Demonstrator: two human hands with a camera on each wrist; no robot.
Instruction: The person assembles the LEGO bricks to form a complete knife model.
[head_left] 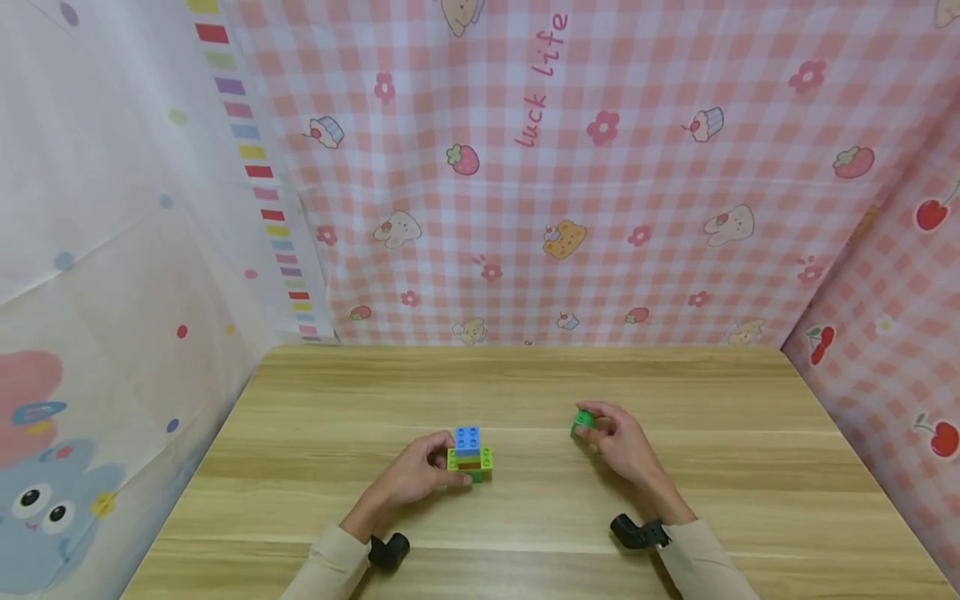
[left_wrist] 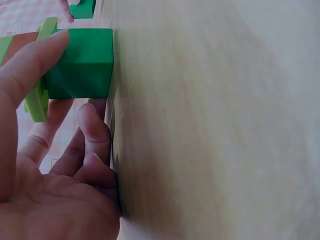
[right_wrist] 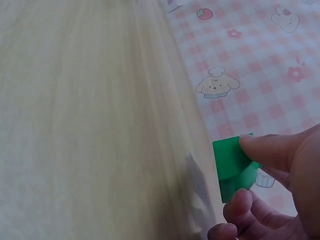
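A small stack of toy building bricks (head_left: 468, 457) stands on the table left of centre in the head view. It has a blue brick (head_left: 468, 439) on top, lime and brown layers beneath, and a green brick (left_wrist: 82, 62) at the bottom. My left hand (head_left: 416, 473) grips the stack low down, the thumb against the green bottom brick. Over to the right, a single green brick (right_wrist: 234, 165) with a curved side is pinched between the thumb and fingers of my right hand (head_left: 621, 443). That brick is at the table surface; whether it touches cannot be told.
The wooden table (head_left: 525, 521) runs back to a pink checked cloth (head_left: 525, 275). A pale cloth (head_left: 135, 275) hangs along the left side, another checked cloth (head_left: 892, 333) along the right. Each wrist wears a black camera mount (head_left: 637, 532).
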